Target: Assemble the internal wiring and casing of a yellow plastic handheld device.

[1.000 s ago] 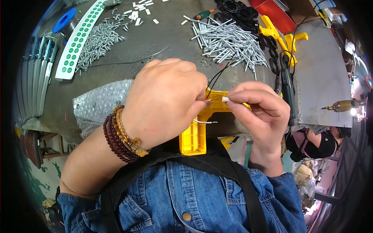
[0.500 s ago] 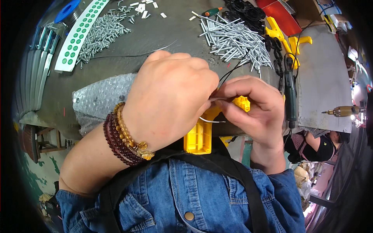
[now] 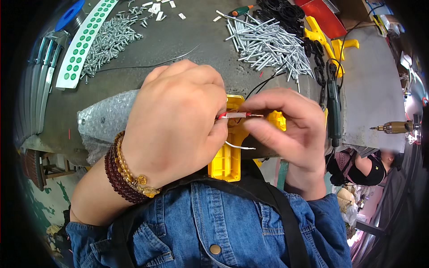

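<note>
My left hand (image 3: pixel 178 111) is closed, its thumb and fingers pinching a red wire (image 3: pixel 222 115). A pale sleeve (image 3: pixel 236 115) covers part of this wire, and its bare end points toward my right hand (image 3: pixel 290 134). The thumb and forefinger of that hand are spread around the bare tip, apart from it. Below the left fingers a white wire (image 3: pixel 241 146) sticks out with a stripped end. Under both hands lies a yellow plastic housing (image 3: pixel 225 163), ribbed inside and partly hidden by my left hand.
Bubble wrap (image 3: pixel 105 114) lies left of my hands. Beyond are piles of screws (image 3: pixel 111 42) and long metal rods (image 3: pixel 268 40), with a green-dotted sticker strip (image 3: pixel 85 44). A dark electric screwdriver (image 3: pixel 333 107) and yellow handle parts (image 3: pixel 319 35) are on the right. Another person (image 3: pixel 362 167) sits there.
My left hand has moved left, away from the right hand. My right finger and thumb have parted from the wire, and the red wire with its sleeve now shows between the hands.
</note>
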A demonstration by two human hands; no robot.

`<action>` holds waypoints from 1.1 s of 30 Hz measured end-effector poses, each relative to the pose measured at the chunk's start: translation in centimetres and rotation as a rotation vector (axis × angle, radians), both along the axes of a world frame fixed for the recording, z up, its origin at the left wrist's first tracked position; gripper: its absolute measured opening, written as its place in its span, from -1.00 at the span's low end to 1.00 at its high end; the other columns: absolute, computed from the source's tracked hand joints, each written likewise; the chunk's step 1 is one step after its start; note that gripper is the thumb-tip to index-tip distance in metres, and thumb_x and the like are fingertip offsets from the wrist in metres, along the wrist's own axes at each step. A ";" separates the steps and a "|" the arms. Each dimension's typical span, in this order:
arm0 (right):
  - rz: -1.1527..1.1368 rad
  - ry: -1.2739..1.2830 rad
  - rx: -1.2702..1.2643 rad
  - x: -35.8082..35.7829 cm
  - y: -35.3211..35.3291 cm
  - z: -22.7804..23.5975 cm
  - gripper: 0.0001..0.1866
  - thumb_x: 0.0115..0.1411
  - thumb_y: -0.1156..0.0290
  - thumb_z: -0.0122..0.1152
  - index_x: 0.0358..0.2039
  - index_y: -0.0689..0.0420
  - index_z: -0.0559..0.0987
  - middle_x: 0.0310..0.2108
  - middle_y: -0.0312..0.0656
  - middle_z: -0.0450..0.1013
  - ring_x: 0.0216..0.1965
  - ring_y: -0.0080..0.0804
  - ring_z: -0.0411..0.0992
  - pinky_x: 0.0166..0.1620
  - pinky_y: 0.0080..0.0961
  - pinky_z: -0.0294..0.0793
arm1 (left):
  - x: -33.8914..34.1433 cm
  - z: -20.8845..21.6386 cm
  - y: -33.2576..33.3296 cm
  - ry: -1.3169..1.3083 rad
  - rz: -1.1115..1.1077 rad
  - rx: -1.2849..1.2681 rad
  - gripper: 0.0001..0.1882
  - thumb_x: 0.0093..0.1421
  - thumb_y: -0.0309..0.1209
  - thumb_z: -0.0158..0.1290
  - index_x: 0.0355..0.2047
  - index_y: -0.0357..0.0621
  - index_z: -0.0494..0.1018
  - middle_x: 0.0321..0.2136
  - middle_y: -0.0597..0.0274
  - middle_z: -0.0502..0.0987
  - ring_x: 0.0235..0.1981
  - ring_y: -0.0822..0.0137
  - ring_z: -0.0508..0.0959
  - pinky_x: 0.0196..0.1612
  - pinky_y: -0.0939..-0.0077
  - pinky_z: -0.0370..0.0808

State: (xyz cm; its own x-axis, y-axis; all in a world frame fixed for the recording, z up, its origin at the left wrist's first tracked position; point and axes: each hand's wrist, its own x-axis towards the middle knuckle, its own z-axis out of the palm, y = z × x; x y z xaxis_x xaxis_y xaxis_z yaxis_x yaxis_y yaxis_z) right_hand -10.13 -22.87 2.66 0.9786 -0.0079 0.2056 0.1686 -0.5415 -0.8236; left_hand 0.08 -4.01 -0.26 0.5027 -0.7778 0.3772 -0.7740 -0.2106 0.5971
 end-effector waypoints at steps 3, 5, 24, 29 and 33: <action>-0.034 -0.105 -0.231 -0.4 -0.5 -0.1 -0.85 0.04 0.57 0.41 -0.34 0.23 0.63 -0.40 -0.13 0.58 -0.39 -0.26 0.56 -0.33 -0.48 0.50 | 0.1 -0.3 0.0 0.047 0.004 -0.019 -0.83 -0.09 -0.43 0.20 -0.47 -0.18 0.49 -0.27 0.15 0.57 -0.17 0.06 0.53 -0.01 0.20 0.39; -0.061 -0.105 -0.301 -0.4 -0.2 -0.2 -0.85 0.04 0.56 0.41 -0.36 0.22 0.62 -0.42 -0.14 0.56 -0.40 -0.23 0.55 -0.34 -0.46 0.50 | -0.1 0.0 -0.4 0.057 0.001 -0.079 -0.83 -0.07 -0.43 0.20 -0.44 -0.18 0.50 -0.28 0.15 0.57 -0.18 0.06 0.53 -0.02 0.20 0.39; -0.242 -0.175 -0.431 0.0 0.9 -1.0 -0.84 0.03 0.40 0.44 -0.39 0.16 0.64 -0.55 -0.22 0.51 -0.60 -0.39 0.47 -0.51 -0.45 0.43 | 0.0 -1.3 -1.0 0.025 0.120 -0.102 -0.89 0.20 -0.50 0.08 -0.39 -0.28 0.38 -0.41 0.02 0.48 -0.31 -0.03 0.50 -0.21 0.23 0.45; -0.292 0.000 -0.411 0.7 0.8 -1.5 -0.85 0.05 0.34 0.37 -0.44 0.15 0.66 -0.60 -0.17 0.52 -0.58 -0.31 0.52 -0.47 -0.44 0.48 | 0.0 -1.3 -0.8 0.039 0.144 -0.036 -0.87 0.19 -0.47 0.09 -0.39 -0.27 0.39 -0.40 0.02 0.47 -0.32 -0.03 0.49 -0.23 0.22 0.44; -0.337 0.008 -0.145 0.3 0.6 -1.2 -0.89 0.07 0.43 0.33 -0.41 0.20 0.65 -0.58 -0.17 0.55 -0.54 -0.46 0.56 -0.45 -0.57 0.50 | -0.6 -0.5 -0.6 -0.130 0.110 -0.257 -0.86 0.07 -0.46 0.17 -0.36 -0.18 0.47 -0.32 0.11 0.50 -0.29 0.02 0.50 -0.17 0.19 0.40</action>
State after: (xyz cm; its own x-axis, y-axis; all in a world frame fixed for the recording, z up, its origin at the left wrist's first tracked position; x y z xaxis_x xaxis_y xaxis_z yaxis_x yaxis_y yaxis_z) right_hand -9.80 -22.22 1.47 0.9276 -0.3016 0.2204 -0.0453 -0.6766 -0.7350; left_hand -0.57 -4.64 -0.80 0.5133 -0.5922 0.6211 -0.8282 -0.1522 0.5393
